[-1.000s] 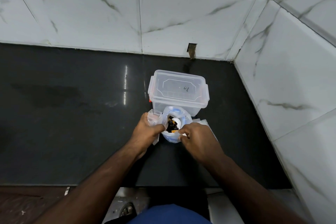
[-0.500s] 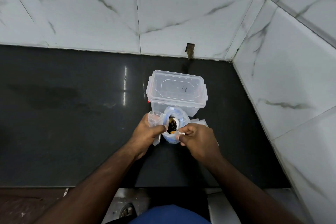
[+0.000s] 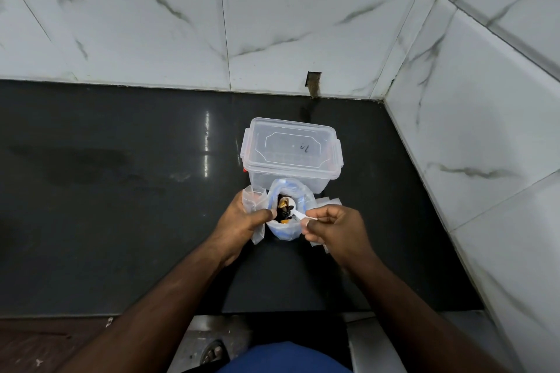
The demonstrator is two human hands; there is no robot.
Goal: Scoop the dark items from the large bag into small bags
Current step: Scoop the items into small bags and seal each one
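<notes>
Hands work close together at the near middle of a black counter (image 3: 91, 221), just in front of a lidded clear plastic box (image 3: 292, 154) that stands toward the far tiled wall (image 3: 169, 24). The left hand (image 3: 242, 227) curls its fingers round a clear small bag (image 3: 251, 200) while its thumb presses on the rim of the large bag (image 3: 288, 230), probably to keep that mouth open and steady. The right hand (image 3: 333, 227) pinches the handle of a white spoon (image 3: 298, 215) between thumb and forefinger, with the other fingers folded under; the bowl end reaches down into the large bag among the dark items (image 3: 285, 212), which lie in a heap at its bottom beside some orange bits. More clear small bags (image 3: 328, 201) lie flat on the counter under and to the right of the right hand, within easy reach for filling. Judging by the spoon's place, a scoop is being gathered and no transfer to the held bag has begun. Whether the spoon is loaded I cannot tell.
</notes>
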